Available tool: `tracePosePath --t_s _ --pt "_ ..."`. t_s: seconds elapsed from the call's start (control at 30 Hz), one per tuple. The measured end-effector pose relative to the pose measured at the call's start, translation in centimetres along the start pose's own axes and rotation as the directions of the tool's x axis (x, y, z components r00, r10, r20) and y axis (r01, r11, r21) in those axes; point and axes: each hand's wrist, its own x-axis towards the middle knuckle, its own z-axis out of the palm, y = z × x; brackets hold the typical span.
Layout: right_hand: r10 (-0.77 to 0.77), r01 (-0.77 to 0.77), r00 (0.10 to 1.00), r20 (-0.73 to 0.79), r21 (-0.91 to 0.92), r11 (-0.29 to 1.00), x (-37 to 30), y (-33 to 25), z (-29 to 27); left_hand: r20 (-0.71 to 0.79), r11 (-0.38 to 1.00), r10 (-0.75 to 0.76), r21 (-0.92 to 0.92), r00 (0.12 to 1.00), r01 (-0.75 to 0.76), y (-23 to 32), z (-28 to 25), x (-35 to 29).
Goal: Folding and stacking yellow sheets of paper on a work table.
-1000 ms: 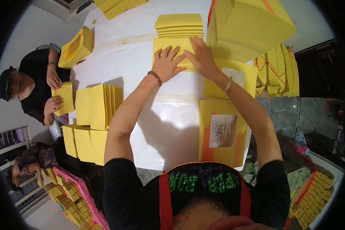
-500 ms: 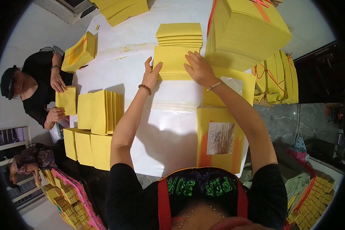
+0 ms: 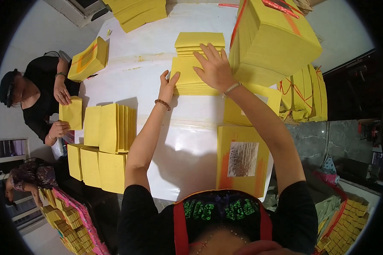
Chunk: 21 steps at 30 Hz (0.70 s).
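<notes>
A stack of folded yellow paper (image 3: 185,73) lies in front of me on the white table. Just behind it is a second stack of folded yellow paper (image 3: 200,40). Against the left edge of the nearer stack rests my left hand (image 3: 168,86), open, its thumb apart from the fingers. My right hand (image 3: 215,69) is over the right part of the same stack, open with spread fingers, and the fingertips reach toward the farther stack. It hides the stack's right side. Whether its palm touches the paper I cannot tell.
A tall yellow paper block (image 3: 276,40) with red strips stands to the right. Nearer lies a flat yellow pack (image 3: 224,157) with orange marks. Upright yellow bundles (image 3: 108,127) line the left edge, where a co-worker's hands (image 3: 62,92) hold a yellow sheet pack. The white table (image 3: 178,157) carries these.
My right hand has lifted from the nearer stack's right edge and moved left over its top, fingers spreading. My left hand stays at the left edge. The view has shifted slightly.
</notes>
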Motion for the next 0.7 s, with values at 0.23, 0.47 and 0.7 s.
tracePosePath --t_s 0.23,0.47,0.7 --pt "0.211 -0.199 0.896 0.390 -0.073 0.977 2.2 0.6 1.4 0.000 0.999 0.015 -0.047 1.000 -0.015 0.8 1.1 -1.2" --pt "0.218 -0.251 0.852 0.476 0.007 0.968 3.7 1.7 -0.5 0.007 0.995 0.055 -0.086 0.998 -0.055 0.7 1.1 0.0" --pt "0.141 -0.181 0.945 0.295 0.111 0.977 2.6 -0.7 -2.9 -0.092 0.971 0.087 -0.215 0.992 -0.105 0.5 -0.4 -0.9"
